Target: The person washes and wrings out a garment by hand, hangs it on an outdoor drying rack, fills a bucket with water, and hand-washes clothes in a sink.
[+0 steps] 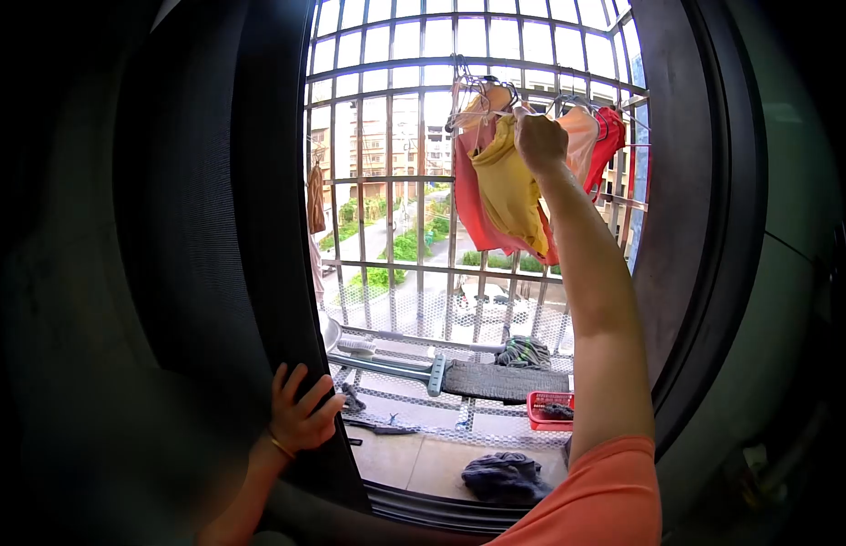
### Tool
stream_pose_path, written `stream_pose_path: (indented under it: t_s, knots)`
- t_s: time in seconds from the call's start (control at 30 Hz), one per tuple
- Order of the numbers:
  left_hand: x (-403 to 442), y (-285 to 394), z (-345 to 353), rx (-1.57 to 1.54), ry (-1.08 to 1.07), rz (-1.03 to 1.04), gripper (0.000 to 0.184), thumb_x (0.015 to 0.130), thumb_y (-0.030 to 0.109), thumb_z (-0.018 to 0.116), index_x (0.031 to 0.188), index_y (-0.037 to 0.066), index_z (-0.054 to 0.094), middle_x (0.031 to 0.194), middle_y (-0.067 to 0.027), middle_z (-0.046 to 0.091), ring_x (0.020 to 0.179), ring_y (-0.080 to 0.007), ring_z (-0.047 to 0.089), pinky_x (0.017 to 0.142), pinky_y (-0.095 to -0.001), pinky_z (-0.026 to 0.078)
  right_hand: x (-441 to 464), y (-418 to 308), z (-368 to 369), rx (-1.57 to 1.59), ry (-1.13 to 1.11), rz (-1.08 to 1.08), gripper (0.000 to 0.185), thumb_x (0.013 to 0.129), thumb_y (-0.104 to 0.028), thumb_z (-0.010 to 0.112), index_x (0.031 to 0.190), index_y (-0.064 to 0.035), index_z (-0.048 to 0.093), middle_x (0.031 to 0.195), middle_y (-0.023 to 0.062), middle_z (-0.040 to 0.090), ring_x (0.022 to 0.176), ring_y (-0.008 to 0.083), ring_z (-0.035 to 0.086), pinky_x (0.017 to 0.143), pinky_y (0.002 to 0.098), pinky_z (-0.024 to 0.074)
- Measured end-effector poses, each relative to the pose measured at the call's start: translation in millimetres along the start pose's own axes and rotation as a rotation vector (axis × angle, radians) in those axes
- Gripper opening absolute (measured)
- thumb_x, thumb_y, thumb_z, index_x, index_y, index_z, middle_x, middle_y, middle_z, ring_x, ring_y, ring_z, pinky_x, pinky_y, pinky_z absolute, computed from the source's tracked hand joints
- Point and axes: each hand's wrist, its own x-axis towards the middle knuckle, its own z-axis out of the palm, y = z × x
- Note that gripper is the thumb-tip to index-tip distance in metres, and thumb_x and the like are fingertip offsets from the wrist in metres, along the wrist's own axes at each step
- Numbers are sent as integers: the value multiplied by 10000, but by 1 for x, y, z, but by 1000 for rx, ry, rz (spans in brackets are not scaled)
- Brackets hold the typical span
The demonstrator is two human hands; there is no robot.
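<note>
My right hand [540, 141] is raised at the window grille with its fingers closed at the top of the hanging clothes, beside a hanger. Just below it hangs a yellow garment [509, 182], with a coral-red garment [473, 196] behind and to its left. To the right of my hand are a pale peach garment [580, 136] and a red garment [608, 146] on hangers. What exactly my right fingers grip is too small to make out. My left hand [304, 409] rests with spread fingers on the dark window frame [286, 273] at the lower left.
Metal bars [414, 179] close off the window. On the ledge lie a flat mop [505, 380], a striped cloth [523, 351], a brush [356, 346], a red basket [543, 420] and a dark cloth [503, 477]. A brown item [315, 197] hangs at the left.
</note>
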Motion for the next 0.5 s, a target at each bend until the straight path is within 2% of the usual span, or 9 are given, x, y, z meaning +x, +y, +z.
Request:
stream_pose_path:
  t_s: [0.13,0.3,0.43,0.47,0.5]
  knots:
    - [1,2,2,19,18,-15,264,662,155,560,922,203,560,1124,-42,480,1087,-350,392,924,-551,261,9,-18,2,47,8,-75,159,794,-120,427,855,-97,572,674,138,609,681,281,617,580,394,489]
    - [4,9,1,29,8,-56,255,665,138,553,914,194,553,1135,-48,475,1091,-356,386,922,-557,263,18,-46,3,151,-127,36,229,834,-150,374,917,-65,570,808,164,619,757,322,607,677,430,472]
    - [-1,11,3,15,4,-83,256,677,146,526,926,196,546,1148,-46,470,1111,-353,367,930,-558,255,20,-60,13,258,-165,182,232,829,-172,383,913,-68,572,816,181,615,781,335,603,700,425,473]
    - [-2,9,5,19,14,-82,253,680,148,522,927,198,547,1150,-44,470,1111,-351,368,931,-558,253,21,-63,14,251,-142,181,222,827,-194,400,904,-84,577,797,178,616,767,329,606,691,418,477]
    - [-4,8,6,15,20,-84,251,683,151,517,927,199,547,1151,-43,469,1111,-349,368,933,-557,251,21,-63,16,237,-116,198,232,833,-170,367,888,-89,577,769,158,621,746,304,614,695,399,479]
